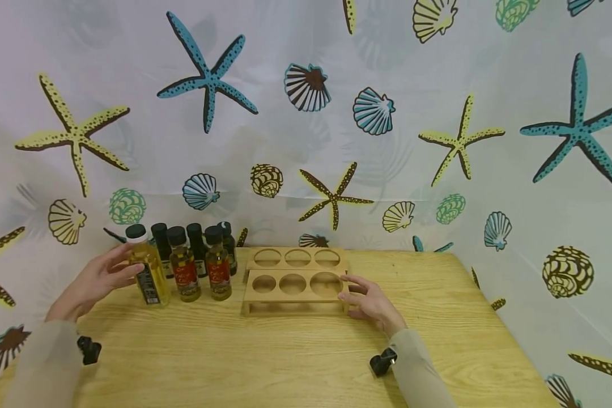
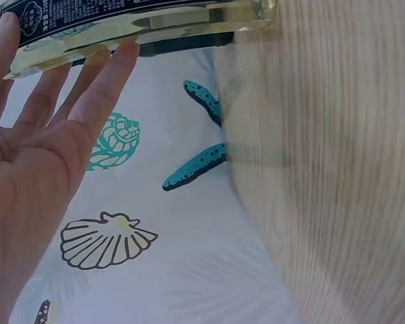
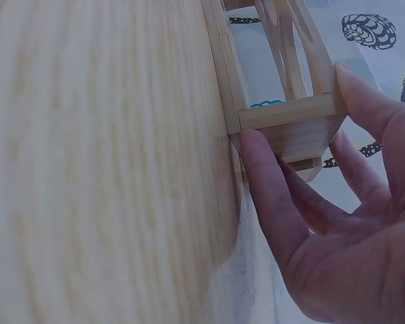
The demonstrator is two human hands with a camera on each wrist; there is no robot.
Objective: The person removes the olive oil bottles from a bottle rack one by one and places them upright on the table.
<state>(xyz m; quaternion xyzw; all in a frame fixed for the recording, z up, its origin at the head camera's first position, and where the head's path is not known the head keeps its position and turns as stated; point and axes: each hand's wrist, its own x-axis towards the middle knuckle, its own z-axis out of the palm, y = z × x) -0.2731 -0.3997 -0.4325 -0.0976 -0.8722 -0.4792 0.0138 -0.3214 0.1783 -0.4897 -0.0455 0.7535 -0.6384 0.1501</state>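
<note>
At the left, my left hand (image 1: pixel 102 277) holds a clear oil bottle (image 1: pixel 152 277) with a dark cap, yellow liquid and a black label. In the left wrist view its fingers (image 2: pixel 98 94) lie against the bottle (image 2: pixel 142 27); the bottle's top is cut off there. My right hand (image 1: pixel 369 300) grips the right end of a two-tier wooden rack (image 1: pixel 296 297) with round holes. Seen from the right wrist, the digits spread across the rack's end panel (image 3: pixel 300 131), one low by the tabletop and one at the upper edge.
Two bottles with red labels, one left (image 1: pixel 186 275) and one right (image 1: pixel 218 272), stand between the oil bottle and the rack. Several dark bottles (image 1: pixel 196 243) are behind them. A patterned curtain (image 1: pixel 285 141) borders the wooden table (image 1: pixel 224 357) at the back and sides.
</note>
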